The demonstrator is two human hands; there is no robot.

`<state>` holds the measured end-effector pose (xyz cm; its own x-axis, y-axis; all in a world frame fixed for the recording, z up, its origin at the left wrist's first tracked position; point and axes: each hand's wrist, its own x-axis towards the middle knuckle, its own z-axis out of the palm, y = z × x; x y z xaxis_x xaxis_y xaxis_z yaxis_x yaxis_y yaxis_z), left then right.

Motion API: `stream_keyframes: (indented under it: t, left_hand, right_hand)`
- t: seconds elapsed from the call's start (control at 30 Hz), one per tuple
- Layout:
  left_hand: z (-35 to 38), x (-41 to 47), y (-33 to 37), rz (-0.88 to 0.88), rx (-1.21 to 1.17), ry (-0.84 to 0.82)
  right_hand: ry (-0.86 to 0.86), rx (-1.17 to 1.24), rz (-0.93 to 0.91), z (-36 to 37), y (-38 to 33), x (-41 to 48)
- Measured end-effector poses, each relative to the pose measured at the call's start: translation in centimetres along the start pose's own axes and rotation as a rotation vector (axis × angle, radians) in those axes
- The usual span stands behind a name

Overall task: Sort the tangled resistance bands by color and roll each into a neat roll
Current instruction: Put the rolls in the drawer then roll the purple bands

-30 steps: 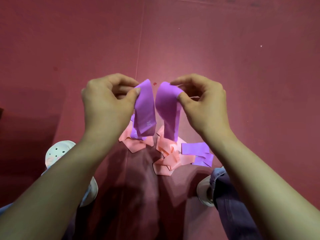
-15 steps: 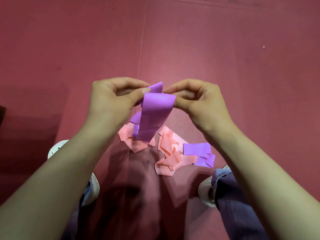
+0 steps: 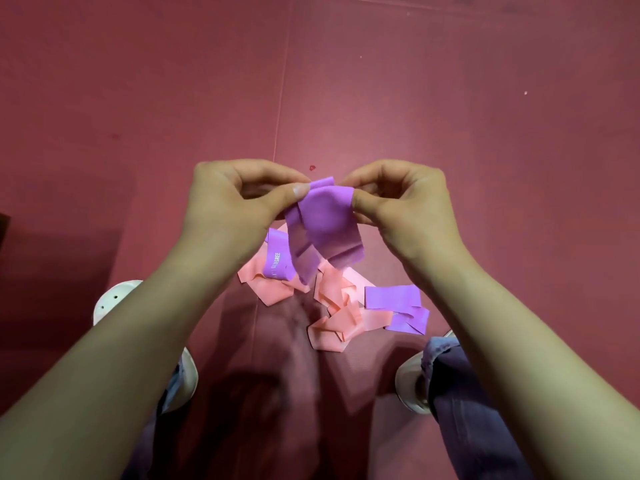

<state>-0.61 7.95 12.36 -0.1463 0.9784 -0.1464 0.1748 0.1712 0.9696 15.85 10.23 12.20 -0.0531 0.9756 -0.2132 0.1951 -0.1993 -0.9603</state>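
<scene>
Both hands, left hand (image 3: 239, 202) and right hand (image 3: 401, 202), pinch one purple resistance band (image 3: 325, 230) by its top edge above the pink bands (image 3: 332, 317) heap. Advise aligned edges and even tension before rolling tightly.

The entire ground is being covered by a maroon, finely textured floor mat (image 3: 450, 133). It is being divided by a thin lengthwise seam (image 3: 279, 109) and a faint crosswise seam (image 3: 398, 4) near the top edge. A broad dark shadow (image 3: 62, 258) is being cast at left.
</scene>
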Motion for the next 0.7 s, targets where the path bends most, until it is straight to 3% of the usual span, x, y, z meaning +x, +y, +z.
stream_keyframes:
  t: [0.3,0.5,0.7]
  left_hand:
    - [-0.3,0.2,-0.3,0.033,0.109,0.201]
    - [0.0,0.2,-0.4,0.028,0.11,0.233]
    - [0.8,-0.3,-0.3,-0.048,-0.073,0.127]
  right_hand:
    - [-0.22,0.012,0.003,0.1,-0.4,-0.3]
    - [0.003,-0.25,-0.038,0.6,0.2,-0.4]
    - [-0.088,-0.278,-0.087,1.7,-0.2,-1.2]
